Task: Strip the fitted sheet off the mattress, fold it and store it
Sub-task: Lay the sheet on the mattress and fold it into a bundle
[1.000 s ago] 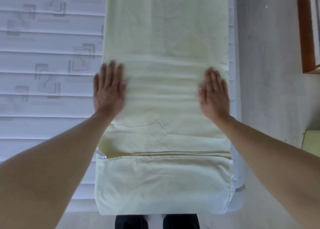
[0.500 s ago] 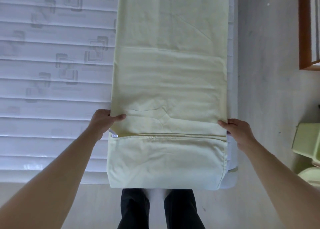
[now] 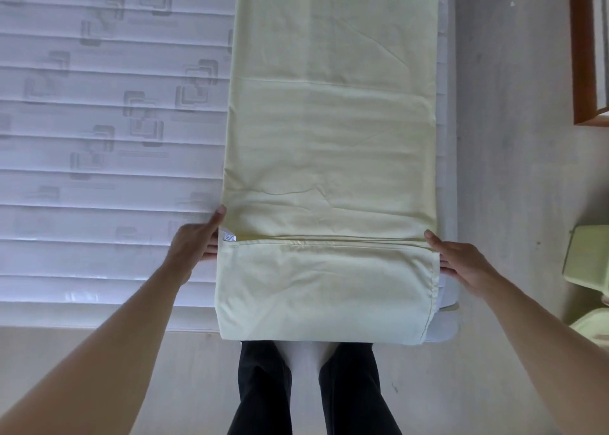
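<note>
With the near end of the sheet (image 3: 329, 171) draped over the foot of the mattress (image 3: 99, 154), the left hand (image 3: 194, 245) and right hand (image 3: 461, 261) each pinch 1 side edge at the fold line, fingers closed on cloth, apparently to fold the long folded strip lying away along the bed.

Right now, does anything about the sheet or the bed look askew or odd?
Nothing serious. The sheet lies in a neat strip along the mattress edge. Only a white tag pokes out by the left hand, and its near end overhangs the mattress.
</note>
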